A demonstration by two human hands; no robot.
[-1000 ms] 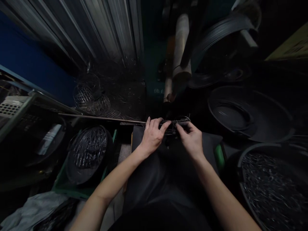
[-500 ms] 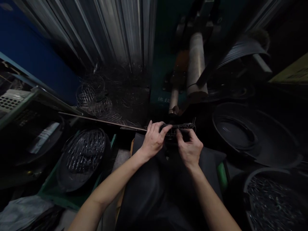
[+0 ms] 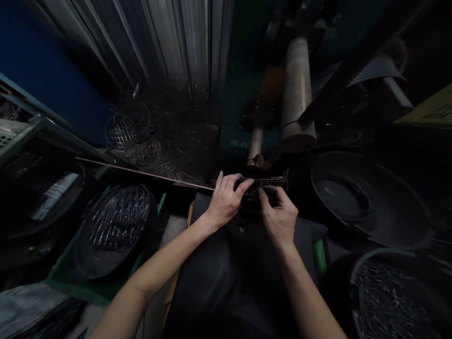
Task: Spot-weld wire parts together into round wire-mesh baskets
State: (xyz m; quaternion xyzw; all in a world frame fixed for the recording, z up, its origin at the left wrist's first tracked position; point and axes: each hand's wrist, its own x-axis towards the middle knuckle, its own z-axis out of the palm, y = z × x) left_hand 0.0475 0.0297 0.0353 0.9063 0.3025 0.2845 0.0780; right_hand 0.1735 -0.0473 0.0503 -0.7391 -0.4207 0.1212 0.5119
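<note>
We pinch a flat dark wire mesh piece (image 3: 263, 182) between both hands, held edge-on in front of us above our dark apron-covered lap (image 3: 229, 263). Our left hand (image 3: 224, 202) curls its fingers over the top edge with the thumb beneath, pressed together on the wire; our right hand (image 3: 278, 214) grips the lower edge just beside it, fingertips closed on the mesh. The piece lies level, its long axis running left to right, its right end sticking out past our right hand. Just behind it stands a pale metal cylinder (image 3: 298, 89) on a green machine body (image 3: 243, 108), close enough to crowd the far side. A thin rod (image 3: 141, 173) runs leftward from our left hand. Left of the lap sits a round dark basket of wire grilles (image 3: 116, 226) in a green crate (image 3: 70, 282); to the right, a wide black basin (image 3: 370, 197) and a bucket of small metal parts (image 3: 391, 301).
</note>
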